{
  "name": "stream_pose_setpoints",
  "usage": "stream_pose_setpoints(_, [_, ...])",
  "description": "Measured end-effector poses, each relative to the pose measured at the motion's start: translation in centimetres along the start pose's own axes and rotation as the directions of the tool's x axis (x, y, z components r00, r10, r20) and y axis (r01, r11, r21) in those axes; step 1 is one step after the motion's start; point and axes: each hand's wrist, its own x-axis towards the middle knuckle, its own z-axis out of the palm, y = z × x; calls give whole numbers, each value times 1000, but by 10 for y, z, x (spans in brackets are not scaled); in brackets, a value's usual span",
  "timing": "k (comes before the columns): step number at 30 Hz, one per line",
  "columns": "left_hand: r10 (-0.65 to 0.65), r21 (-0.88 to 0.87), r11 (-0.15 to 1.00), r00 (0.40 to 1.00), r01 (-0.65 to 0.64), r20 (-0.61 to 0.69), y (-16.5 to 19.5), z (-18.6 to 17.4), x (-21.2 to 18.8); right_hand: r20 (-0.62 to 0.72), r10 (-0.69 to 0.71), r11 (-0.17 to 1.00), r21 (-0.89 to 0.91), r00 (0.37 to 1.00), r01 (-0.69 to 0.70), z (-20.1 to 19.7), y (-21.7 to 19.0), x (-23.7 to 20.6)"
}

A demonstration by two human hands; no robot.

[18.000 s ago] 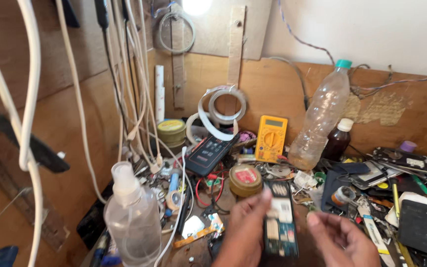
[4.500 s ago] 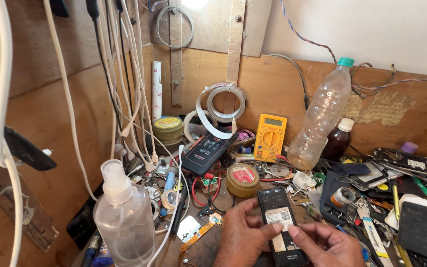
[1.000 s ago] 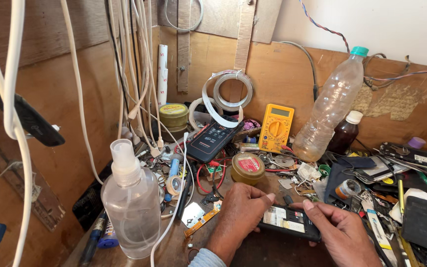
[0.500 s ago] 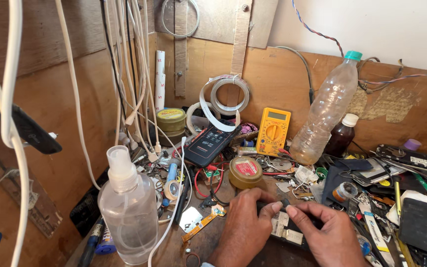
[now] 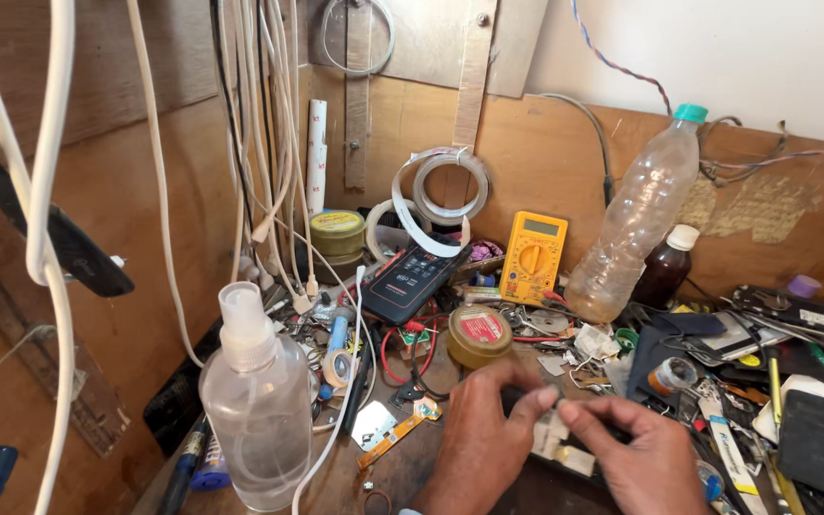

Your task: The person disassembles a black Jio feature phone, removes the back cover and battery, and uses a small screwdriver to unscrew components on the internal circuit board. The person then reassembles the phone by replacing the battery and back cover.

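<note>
At the bottom centre of the frame my left hand (image 5: 484,434) and right hand (image 5: 646,458) meet over an opened phone (image 5: 565,441) lying flat on the desk (image 5: 412,472), both grips narrowed to pinches on a small part at its upper edge. The insides are exposed, so it looks opened but unfinished. A spray bottle (image 5: 255,420) stands lower left, a yellow multimeter (image 5: 532,256) above centre.

Plywood back panel (image 5: 545,143) set behind a cluttered wooden workbench (image 5: 402,467), white plastered wall (image 5: 746,48) seen at upper right, white cables (image 5: 259,143) hung at upper left, scene lit by bright daylight.
</note>
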Motion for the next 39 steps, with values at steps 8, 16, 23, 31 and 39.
stream_pose_setpoints(8, [-295, -575, 745, 940, 339, 172, -25, 9, 11, -145, 149, 963, 245, 978, -111, 2, 23, 3])
stream_pose_setpoints(16, [-189, -625, 737, 966, 257, 175, -20, 9, 8, -63, -59, 984, 165, 996, 69, 3, 15, 0])
stream_pose_setpoints(23, [-202, -591, 766, 967, 254, 153, -14, 10, 8, -56, -26, 984, 172, 998, 35, -15, 10, 17])
stream_pose_setpoints(31, [-232, -603, 665, 889, 441, 396, -64, 23, 16, 99, 288, 877, 373, 953, -304, -11, 44, 47])
stream_pose_setpoints(39, [-357, -618, 575, 844, 536, 400, -76, 31, 19, 128, 376, 807, 441, 918, -392, -1, 36, 42])
